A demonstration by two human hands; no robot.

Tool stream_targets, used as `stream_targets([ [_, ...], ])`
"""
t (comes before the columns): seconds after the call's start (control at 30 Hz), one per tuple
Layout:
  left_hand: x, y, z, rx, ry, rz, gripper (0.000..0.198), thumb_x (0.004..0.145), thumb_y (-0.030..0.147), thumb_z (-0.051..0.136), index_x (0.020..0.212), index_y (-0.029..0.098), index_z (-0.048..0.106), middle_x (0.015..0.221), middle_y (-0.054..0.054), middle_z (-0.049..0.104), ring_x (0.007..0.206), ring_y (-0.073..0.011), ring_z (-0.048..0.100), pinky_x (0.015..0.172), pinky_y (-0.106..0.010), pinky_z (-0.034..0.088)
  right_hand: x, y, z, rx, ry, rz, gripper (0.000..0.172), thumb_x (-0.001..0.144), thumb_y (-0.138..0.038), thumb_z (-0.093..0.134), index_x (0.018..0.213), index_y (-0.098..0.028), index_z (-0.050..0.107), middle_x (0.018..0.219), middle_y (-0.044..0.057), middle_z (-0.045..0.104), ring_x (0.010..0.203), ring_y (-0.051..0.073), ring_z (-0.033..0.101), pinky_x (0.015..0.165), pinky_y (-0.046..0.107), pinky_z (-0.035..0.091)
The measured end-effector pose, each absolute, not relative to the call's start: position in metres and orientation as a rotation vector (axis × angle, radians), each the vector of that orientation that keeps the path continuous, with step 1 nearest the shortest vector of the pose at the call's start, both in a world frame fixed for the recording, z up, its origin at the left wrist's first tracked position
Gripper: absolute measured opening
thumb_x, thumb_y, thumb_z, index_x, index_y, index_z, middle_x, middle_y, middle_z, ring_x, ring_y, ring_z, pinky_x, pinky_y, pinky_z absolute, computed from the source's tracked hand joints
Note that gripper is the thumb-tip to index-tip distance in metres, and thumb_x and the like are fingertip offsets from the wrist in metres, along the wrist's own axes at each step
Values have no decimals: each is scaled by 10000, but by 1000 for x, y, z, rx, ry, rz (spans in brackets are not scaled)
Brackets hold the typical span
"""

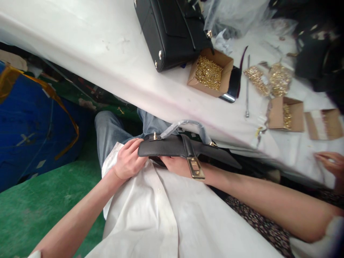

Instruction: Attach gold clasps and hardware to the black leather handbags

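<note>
On my lap, against the white shirt, lies a black handbag [163, 146] with a flap, a wrapped carrying handle [185, 122] and gold fittings. A gold clasp plate [195, 167] hangs from the strap over the flap's front edge. My left hand [130, 157] is closed on the bag's left end, fingers bent over its side. My right hand [176, 165] reaches in beneath the flap from the right, and its fingers are hidden there.
A larger black bag [174, 32] rests on the white-covered table [88, 46]. Near it are a cardboard box [225, 68] of small gold parts, bagged gold parts [280, 79], a metal rod [247, 89] and another small box [297, 116]. Another person's hand [329, 161] is at right. A blue wrapped bundle [34, 125] stands left.
</note>
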State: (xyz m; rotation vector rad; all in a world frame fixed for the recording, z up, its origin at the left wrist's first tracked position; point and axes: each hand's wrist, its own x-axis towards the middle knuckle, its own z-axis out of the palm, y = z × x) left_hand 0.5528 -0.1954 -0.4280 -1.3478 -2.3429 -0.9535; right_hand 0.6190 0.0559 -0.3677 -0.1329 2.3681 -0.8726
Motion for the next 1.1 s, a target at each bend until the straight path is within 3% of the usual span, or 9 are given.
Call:
stream_targets([
  [0.13, 547, -198, -410, -1438, -2302, -764, 149, 958, 103, 761, 1060, 204, 723, 1026, -114, 760, 1152, -345, 759, 964, -520, 711, 606, 55, -356, -416, 2418, -723, 447, 1173, -213, 358, 1385, -268, 748, 1119, 103, 822, 1048, 316, 757, 963, 419, 607],
  [0.33, 549, -201, -411, -1429, -2387, -690, 141, 981, 109, 739, 1097, 189, 729, 1077, -129, 768, 1216, -370, 736, 953, -512, 712, 594, 50, -356, -173, 2422, -909, 308, 1156, -407, 550, 1337, -260, 750, 1321, 103, 789, 1215, 337, 729, 1050, 437, 607],
  [0.47, 551, -199, -419, -1480, -2293, -845, 97, 978, 67, 725, 959, 154, 688, 944, -115, 728, 1057, -334, 757, 910, -486, 726, 592, 50, -362, 18, 2232, -1111, 265, 1166, -403, 532, 1211, -300, 772, 1342, 37, 790, 1326, 308, 698, 1198, 450, 550],
  [0.63, 553, -195, -425, -1431, -2269, -1032, 86, 1006, 55, 671, 1010, 140, 682, 1008, -148, 746, 1005, -311, 768, 837, -463, 743, 588, 58, -377, -75, 2118, -1149, 248, 1112, -332, 598, 1301, -285, 751, 1436, 56, 748, 1417, 344, 645, 1280, 571, 484],
  [0.87, 551, -192, -424, -1497, -2270, -973, 89, 998, 20, 663, 1022, 105, 676, 989, -168, 732, 954, -304, 738, 825, -469, 734, 578, 64, -390, -15, 2101, -1246, 117, 1079, -338, 670, 1144, -334, 767, 1313, -12, 790, 1277, 307, 717, 1248, 506, 504],
  [1.1, 548, -192, -420, -1547, -2256, -926, 102, 1038, 50, 617, 1016, 128, 678, 961, -142, 727, 958, -293, 740, 823, -446, 731, 577, 64, -391, 92, 1994, -1307, 124, 1075, -333, 688, 1058, -245, 773, 1192, 18, 806, 1134, 276, 722, 1150, 457, 539],
])
